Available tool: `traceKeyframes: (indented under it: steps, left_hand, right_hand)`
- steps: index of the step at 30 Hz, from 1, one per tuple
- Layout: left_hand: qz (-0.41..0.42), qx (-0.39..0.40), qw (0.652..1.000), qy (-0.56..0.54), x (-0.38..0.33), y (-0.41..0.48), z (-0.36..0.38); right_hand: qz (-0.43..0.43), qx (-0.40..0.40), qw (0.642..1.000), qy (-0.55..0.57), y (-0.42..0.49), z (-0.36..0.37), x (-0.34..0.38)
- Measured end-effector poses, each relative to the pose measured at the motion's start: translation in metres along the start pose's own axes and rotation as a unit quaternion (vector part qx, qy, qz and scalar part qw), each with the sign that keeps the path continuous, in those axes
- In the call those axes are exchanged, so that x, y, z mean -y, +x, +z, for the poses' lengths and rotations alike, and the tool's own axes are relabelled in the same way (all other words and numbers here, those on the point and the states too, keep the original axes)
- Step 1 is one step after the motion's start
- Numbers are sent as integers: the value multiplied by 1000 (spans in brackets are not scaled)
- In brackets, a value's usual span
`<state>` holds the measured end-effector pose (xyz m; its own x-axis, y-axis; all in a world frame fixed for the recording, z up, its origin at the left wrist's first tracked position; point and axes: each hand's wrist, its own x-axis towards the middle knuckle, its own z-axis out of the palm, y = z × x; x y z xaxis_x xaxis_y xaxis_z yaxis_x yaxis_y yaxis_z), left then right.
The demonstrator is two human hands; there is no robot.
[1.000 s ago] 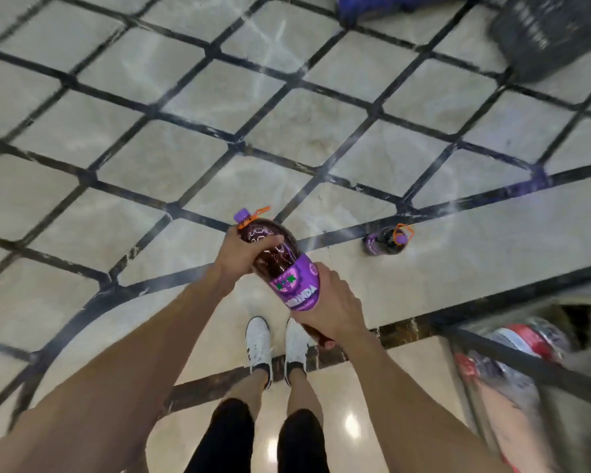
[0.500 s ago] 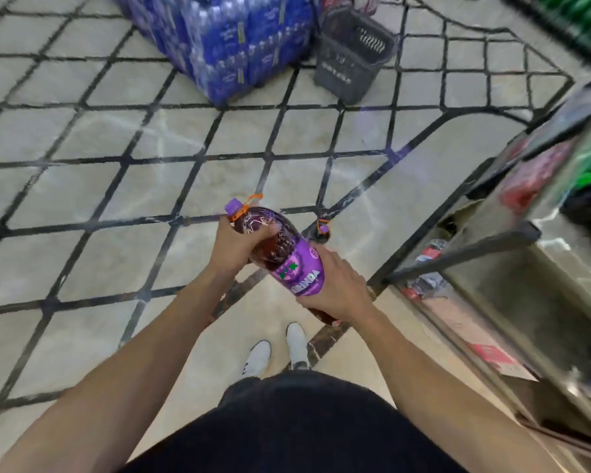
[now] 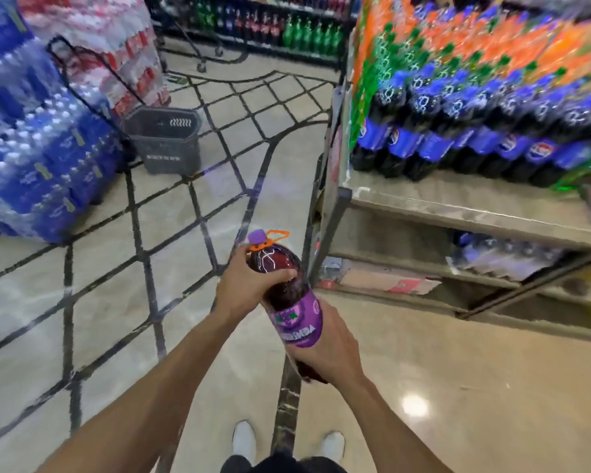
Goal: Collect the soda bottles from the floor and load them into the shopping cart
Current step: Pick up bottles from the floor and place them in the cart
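Observation:
A large purple soda bottle (image 3: 289, 295) with a purple cap and an orange carry loop is held tilted in front of me above the floor. My left hand (image 3: 244, 285) grips its shoulder just below the neck. My right hand (image 3: 328, 349) grips its lower body under the purple label, hiding the base. A shopping cart's legs and wheels (image 3: 202, 54) show far back by the rear shelves; most of it is out of frame.
A metal shelf unit (image 3: 458, 206) stacked with cola and orange soda bottles stands right. Blue and red shrink-wrapped bottle packs (image 3: 41, 148) fill the left. A grey hand basket (image 3: 166, 145) sits on the tiled floor ahead. My white shoes (image 3: 244, 438) are below.
The view has risen from the floor to the aisle and shelves. Both hands kept their hold and carried the bottle up and forward. The second bottle on the floor is out of sight now.

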<state>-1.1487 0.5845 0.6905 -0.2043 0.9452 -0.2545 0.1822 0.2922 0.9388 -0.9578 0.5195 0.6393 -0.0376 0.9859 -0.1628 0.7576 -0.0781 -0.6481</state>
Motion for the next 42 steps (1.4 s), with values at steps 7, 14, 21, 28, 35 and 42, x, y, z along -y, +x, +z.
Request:
traceKeyframes:
  steps: [7, 14, 21, 28, 35, 42]
  left_hand:
    - [73, 119, 990, 22, -63, -10, 159]
    - [107, 240, 965, 10, -108, -49, 317]
    - [110, 345, 932, 14, -135, -73, 455]
    - [127, 449, 883, 48, -152, -62, 587]
    - [133, 548, 821, 89, -177, -54, 713]
    - [119, 608, 779, 93, -203, -101, 821]
  right_hand:
    - [73, -102, 992, 14, -29, -109, -96]
    - [150, -180, 972, 10, -75, -208, -193]
    - [213, -244, 946, 16, -105, -285, -270]
    - [314, -291, 903, 38, -92, -322, -352]
    - [378, -359, 850, 71, -77, -371, -404]
    - [439, -391, 805, 80, -91, -424, -470]
